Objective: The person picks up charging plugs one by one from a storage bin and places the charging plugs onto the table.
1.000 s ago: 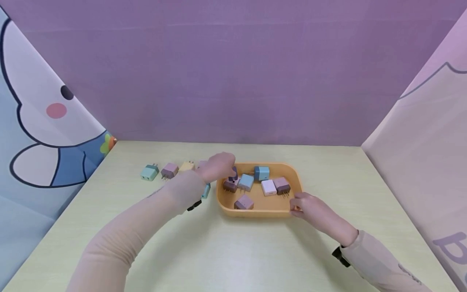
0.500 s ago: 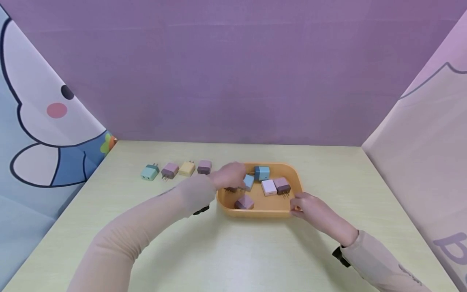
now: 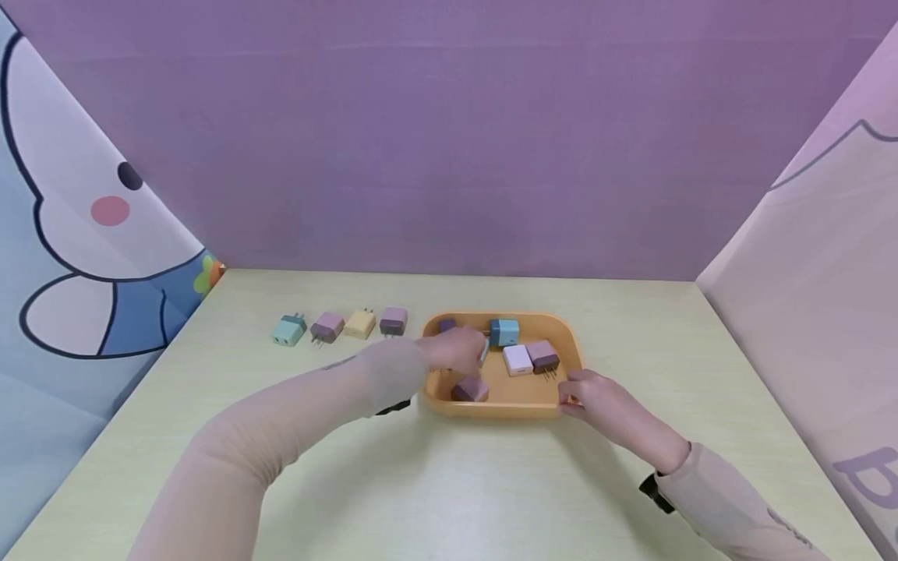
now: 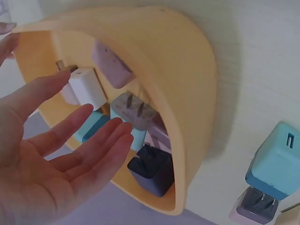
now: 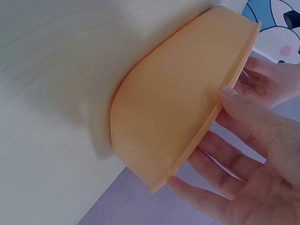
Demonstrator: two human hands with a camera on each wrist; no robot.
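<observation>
My left hand is over the left half of an orange tray. Its fingers are spread and loosely bent, and nothing shows between them in the left wrist view. Close to the fingertips lie a white plug charger, a mauve charger, a grey-and-blue charger with prongs up, and a dark charger. At the tray's near right corner, my right hand pinches the rim, thumb outside and fingers inside. The left hand hides part of the chargers in the head view.
Left of the tray, a teal charger, a mauve charger, a yellow charger and a purple charger stand in a row on the pale table. Another blue charger is outside the tray. A purple backdrop rises behind.
My left hand has moved right and slightly nearer over the tray, uncovering the purple charger in the row. A dark charger now shows behind it in the tray. The right hand has stayed put.
</observation>
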